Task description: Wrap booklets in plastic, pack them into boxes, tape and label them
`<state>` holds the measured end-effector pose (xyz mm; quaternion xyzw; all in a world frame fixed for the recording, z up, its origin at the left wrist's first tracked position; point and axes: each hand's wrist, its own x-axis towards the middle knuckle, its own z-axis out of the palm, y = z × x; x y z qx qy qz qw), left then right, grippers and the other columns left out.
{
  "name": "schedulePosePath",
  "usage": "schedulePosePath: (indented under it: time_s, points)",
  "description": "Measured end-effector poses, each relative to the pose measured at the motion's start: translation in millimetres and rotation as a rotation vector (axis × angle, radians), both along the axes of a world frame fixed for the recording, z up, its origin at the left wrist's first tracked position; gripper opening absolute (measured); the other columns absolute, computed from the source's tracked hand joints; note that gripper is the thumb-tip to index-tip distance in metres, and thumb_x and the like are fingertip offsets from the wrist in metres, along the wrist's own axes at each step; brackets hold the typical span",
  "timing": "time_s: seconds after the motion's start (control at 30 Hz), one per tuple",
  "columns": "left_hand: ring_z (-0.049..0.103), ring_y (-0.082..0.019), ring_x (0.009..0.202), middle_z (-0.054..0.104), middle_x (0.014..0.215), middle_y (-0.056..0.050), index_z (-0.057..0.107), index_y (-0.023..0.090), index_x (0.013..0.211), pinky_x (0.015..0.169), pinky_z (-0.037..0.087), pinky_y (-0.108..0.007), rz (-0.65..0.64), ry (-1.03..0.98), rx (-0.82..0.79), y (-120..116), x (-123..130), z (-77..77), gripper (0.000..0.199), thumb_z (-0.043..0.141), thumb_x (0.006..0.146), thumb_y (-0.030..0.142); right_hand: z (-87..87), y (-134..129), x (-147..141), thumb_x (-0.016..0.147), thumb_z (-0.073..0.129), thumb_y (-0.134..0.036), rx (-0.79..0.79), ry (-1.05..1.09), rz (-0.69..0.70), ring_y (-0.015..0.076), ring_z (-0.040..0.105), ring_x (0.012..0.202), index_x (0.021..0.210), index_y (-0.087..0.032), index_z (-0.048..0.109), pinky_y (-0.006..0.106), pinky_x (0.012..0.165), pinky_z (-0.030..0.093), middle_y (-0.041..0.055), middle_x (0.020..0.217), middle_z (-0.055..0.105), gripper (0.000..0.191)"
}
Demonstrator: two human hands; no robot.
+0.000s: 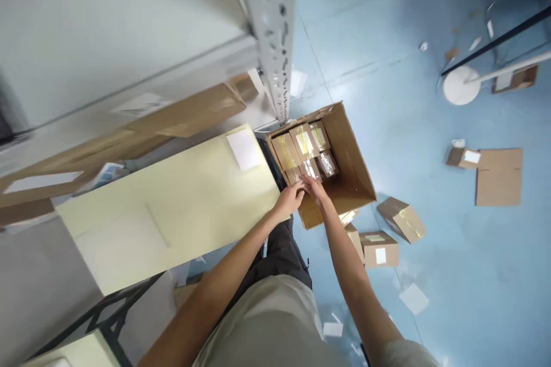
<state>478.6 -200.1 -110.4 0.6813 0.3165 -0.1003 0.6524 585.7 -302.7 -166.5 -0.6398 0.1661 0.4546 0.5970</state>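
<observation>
A large open cardboard box [350, 149] holds several small taped cardboard boxes [303, 140], packed against its far left side. Both hands reach over its near left part, almost touching one another. My left hand [290, 199] is curled at the box's left edge, fingers bent inward. Beside it, my right hand [315, 188] is closed too, its fingertips at the near edge of a small box with shiny tape [310, 170]. What the fingers hold, if anything, is too small and hidden to make out.
A pale yellow tabletop [172, 206] with a white paper [244, 149] lies left. A perforated metal post [279, 40] stands just beyond the large box. Loose small boxes [379, 248] and a flat cardboard piece [499, 178] are on the blue floor. A white round base [460, 86] stands far right.
</observation>
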Motion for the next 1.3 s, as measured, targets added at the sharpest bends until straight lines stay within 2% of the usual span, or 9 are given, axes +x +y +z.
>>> schedulePosePath:
  time_s: [0.17, 0.3, 0.43, 0.57, 0.8, 0.87, 0.97, 1.13, 1.3]
  points:
    - [0.081, -0.037, 0.11, 0.084, 0.11, -0.01, 0.075, 0.036, 0.109, 0.106, 0.062, -0.06, 0.24, -0.161, 0.027, 17.4, -117.6, 102.5, 0.024, 0.059, 0.096, 0.048, 101.4, -17.3, -65.7, 0.081, 0.086, -0.049, 0.08, -0.083, 0.086, 0.0285, 0.079, 0.115, 0.108, -0.022, 0.078, 0.053, 0.117, 0.053, 0.0127, 0.112, 0.084, 0.039]
    - [0.082, -0.037, 0.105, 0.085, 0.099, -0.011, 0.074, 0.028, 0.108, 0.105, 0.062, -0.064, 0.5, -0.243, 0.082, 29.4, -234.7, 155.3, 0.039, 0.062, 0.093, 0.063, 163.9, -5.8, -125.0, 0.07, 0.092, -0.058, 0.132, -0.192, 0.23, 0.0317, 0.079, 0.116, 0.111, -0.023, 0.079, 0.056, 0.117, 0.053, 0.0134, 0.117, 0.084, 0.055]
    - [0.083, -0.034, 0.101, 0.085, 0.101, -0.016, 0.073, 0.02, 0.111, 0.1, 0.065, -0.058, 0.846, -0.308, 0.102, 24.7, -367.7, 182.6, 0.06, 0.067, 0.088, 0.075, 214.3, 28.4, -213.2, 0.073, 0.089, -0.061, 0.23, -0.27, 0.438, 0.0314, 0.079, 0.117, 0.114, -0.023, 0.079, 0.055, 0.117, 0.053, 0.0135, 0.123, 0.083, 0.057]
    - [0.083, -0.032, 0.099, 0.085, 0.099, -0.015, 0.075, 0.02, 0.114, 0.097, 0.067, -0.054, 1.165, -0.38, 0.169, 3.4, -493.3, 203.5, 0.058, 0.065, 0.093, 0.073, 263.0, 70.0, -332.1, 0.087, 0.081, -0.06, 0.353, -0.406, 0.739, 0.0287, 0.078, 0.114, 0.121, -0.023, 0.078, 0.052, 0.111, 0.057, 0.0127, 0.123, 0.082, 0.051]
    - [0.082, -0.029, 0.098, 0.085, 0.101, -0.01, 0.073, 0.022, 0.128, 0.098, 0.066, -0.052, 1.669, -0.449, 0.401, -47.7, -665.7, 238.6, 0.052, 0.056, 0.102, 0.063, 357.4, 128.8, -562.7, 0.103, 0.067, -0.054, 0.78, -0.647, 1.364, 0.023, 0.075, 0.09, 0.127, -0.027, 0.08, 0.043, 0.09, 0.064, 0.0057, 0.099, 0.082, 0.038]
    - [0.081, -0.028, 0.101, 0.085, 0.106, -0.01, 0.071, 0.022, 0.135, 0.1, 0.065, -0.051, 1.793, -0.456, 0.477, -65.3, -704.2, 246.3, 0.051, 0.054, 0.104, 0.06, 371.6, 137.5, -623.0, 0.103, 0.068, -0.053, 0.879, -0.654, 1.508, 0.0232, 0.076, 0.091, 0.129, -0.027, 0.079, 0.042, 0.091, 0.064, 0.0057, 0.1, 0.082, 0.038]
    - [0.08, -0.026, 0.104, 0.084, 0.114, -0.011, 0.068, 0.022, 0.141, 0.101, 0.063, -0.048, 1.946, -0.444, 0.563, -89.5, -755.5, 252.9, 0.053, 0.05, 0.107, 0.058, 376.0, 144.0, -702.4, 0.103, 0.068, -0.053, 0.964, -0.632, 1.692, 0.0235, 0.076, 0.094, 0.132, -0.027, 0.078, 0.041, 0.093, 0.064, 0.0063, 0.102, 0.082, 0.039]
    - [0.079, -0.024, 0.104, 0.081, 0.123, -0.013, 0.066, 0.021, 0.142, 0.101, 0.063, -0.046, 2.181, -0.39, 0.663, -112.6, -833.3, 248.2, 0.049, 0.049, 0.107, 0.051, 359.2, 151.5, -809.8, 0.104, 0.066, -0.054, 1.076, -0.572, 1.9, 0.0244, 0.077, 0.1, 0.137, -0.028, 0.075, 0.04, 0.098, 0.062, 0.0067, 0.107, 0.082, 0.043]
    - [0.078, -0.023, 0.108, 0.079, 0.129, -0.013, 0.065, 0.022, 0.144, 0.103, 0.062, -0.044, 2.282, -0.226, 0.728, -107.4, -913.3, 240.7, 0.047, 0.051, 0.107, 0.046, 336.0, 178.4, -912.4, 0.105, 0.064, -0.054, 1.187, -0.571, 1.988, 0.024, 0.076, 0.107, 0.138, -0.026, 0.074, 0.038, 0.098, 0.061, 0.0073, 0.112, 0.081, 0.044]
